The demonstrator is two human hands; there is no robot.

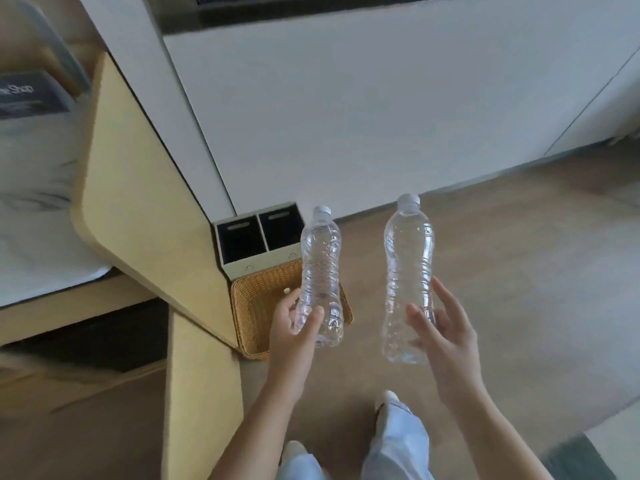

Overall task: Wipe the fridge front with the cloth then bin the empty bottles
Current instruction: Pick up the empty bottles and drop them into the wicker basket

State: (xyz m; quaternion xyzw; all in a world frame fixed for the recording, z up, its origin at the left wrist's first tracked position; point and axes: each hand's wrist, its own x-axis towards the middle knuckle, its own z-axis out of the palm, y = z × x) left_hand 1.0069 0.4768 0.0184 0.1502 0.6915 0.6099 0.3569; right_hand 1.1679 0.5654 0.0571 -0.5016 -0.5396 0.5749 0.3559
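My left hand (294, 329) grips the lower part of a clear empty plastic bottle (320, 261) with a white cap, held upright over a woven wicker basket (256, 306) on the floor. My right hand (441, 336) holds a second clear empty bottle (408, 271), also upright, out over the bare floor to the right of the basket. Behind the basket stands a small two-compartment bin (256, 266) with dark openings. No cloth is in view. The white fridge or cabinet front (381, 109) fills the background.
A light wooden desk panel (145, 188) and its leg (201, 393) stand close on the left, touching the basket. A dark sign (27, 95) rests on the desk top. My legs and shoes (391, 445) show below. Wooden floor (519, 271) spreads to the right.
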